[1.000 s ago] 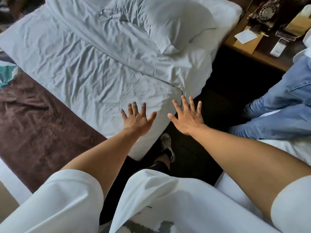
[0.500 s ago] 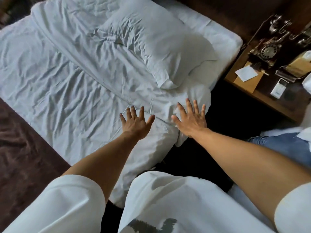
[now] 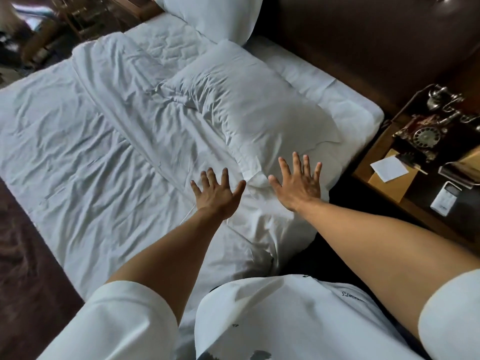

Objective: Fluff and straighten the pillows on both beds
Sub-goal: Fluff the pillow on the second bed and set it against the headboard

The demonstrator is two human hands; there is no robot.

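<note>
Both hands reach out over the bed (image 3: 78,152) with fingers spread and grasping nothing — the left hand (image 3: 217,194) above the rumpled white duvet (image 3: 135,120), the right hand (image 3: 298,184) at the near corner of the creased pillow (image 3: 249,110). That pillow lies flat by the dark headboard (image 3: 350,35), a second pillow (image 3: 218,16) propped behind it — a bedside table (image 3: 389,183) with an old dial telephone (image 3: 426,131) stands to the right.

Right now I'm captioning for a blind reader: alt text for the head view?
Left hand and right hand, fingers spread, reach toward a rumpled white pillow on a wrinkled bed; nightstand at right.
</note>
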